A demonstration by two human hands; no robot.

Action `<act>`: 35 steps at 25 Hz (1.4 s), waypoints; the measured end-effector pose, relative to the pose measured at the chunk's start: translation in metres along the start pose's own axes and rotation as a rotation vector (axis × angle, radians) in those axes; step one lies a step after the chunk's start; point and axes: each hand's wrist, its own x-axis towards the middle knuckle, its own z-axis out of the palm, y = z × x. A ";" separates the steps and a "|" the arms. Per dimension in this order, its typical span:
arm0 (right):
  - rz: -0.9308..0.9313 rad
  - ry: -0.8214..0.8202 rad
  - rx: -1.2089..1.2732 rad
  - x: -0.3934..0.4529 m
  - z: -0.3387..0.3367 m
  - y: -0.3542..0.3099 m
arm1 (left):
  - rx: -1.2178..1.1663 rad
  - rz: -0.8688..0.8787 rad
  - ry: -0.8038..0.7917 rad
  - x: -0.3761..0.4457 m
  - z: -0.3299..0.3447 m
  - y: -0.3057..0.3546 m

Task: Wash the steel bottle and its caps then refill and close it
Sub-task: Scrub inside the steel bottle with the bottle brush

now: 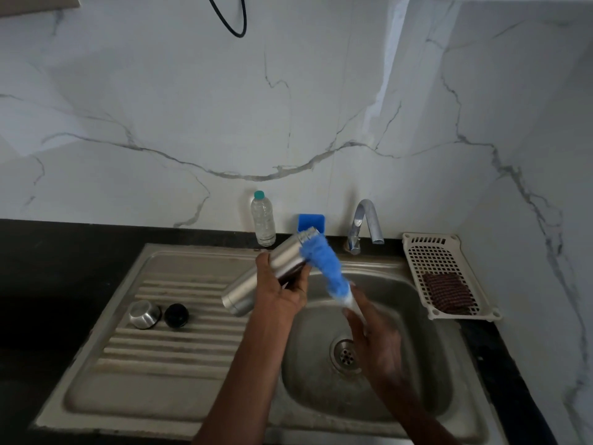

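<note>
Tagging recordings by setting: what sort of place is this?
Most likely a home kitchen, at the sink: a steel sink with ribbed drainboard set in a dark counter, a tap, and a marble-look backsplash.

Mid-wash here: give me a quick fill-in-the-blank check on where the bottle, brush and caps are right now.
1. The left hand holds the steel bottle over the ____.
2. The right hand holds a brush with ____ bristles.
3. The steel cap and black cap rest on the ____.
4. The tap is ____.

Answers: sink; blue; drainboard; off
</note>
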 end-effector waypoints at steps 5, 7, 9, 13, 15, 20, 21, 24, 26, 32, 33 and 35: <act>0.261 -0.088 0.154 0.018 -0.021 -0.026 | 0.093 0.129 -0.040 0.010 -0.011 -0.007; 0.280 -0.089 -0.014 0.027 -0.034 -0.040 | 0.157 0.297 -0.055 0.013 -0.014 -0.003; 0.296 -0.086 -0.145 0.046 -0.045 -0.056 | 0.264 0.434 -0.088 0.012 -0.014 -0.003; 0.404 -0.198 -0.131 0.094 -0.058 -0.048 | 0.474 0.630 -0.186 0.010 -0.012 -0.006; 0.443 -0.259 0.075 0.093 -0.070 -0.038 | 0.459 0.632 -0.197 0.013 -0.008 0.003; 0.345 -0.331 0.197 0.077 -0.089 -0.043 | 0.269 0.331 -0.220 0.018 -0.003 0.025; 0.338 -0.316 0.166 0.074 -0.089 -0.042 | 0.284 0.314 -0.228 0.018 -0.006 0.024; 0.280 -0.300 0.128 0.060 -0.082 -0.040 | 0.322 0.309 -0.221 0.020 -0.009 0.024; 0.286 -0.260 0.044 0.054 -0.077 -0.042 | 0.312 0.298 -0.213 0.021 -0.009 0.025; 0.151 -0.179 -0.129 0.033 -0.071 -0.049 | 0.317 0.351 -0.125 0.026 -0.014 0.031; 0.087 -0.170 -0.152 0.030 -0.069 -0.054 | 0.308 0.351 -0.106 0.027 -0.015 0.032; 0.059 -0.135 -0.190 0.026 -0.064 -0.057 | 0.299 0.376 -0.086 0.030 -0.017 0.031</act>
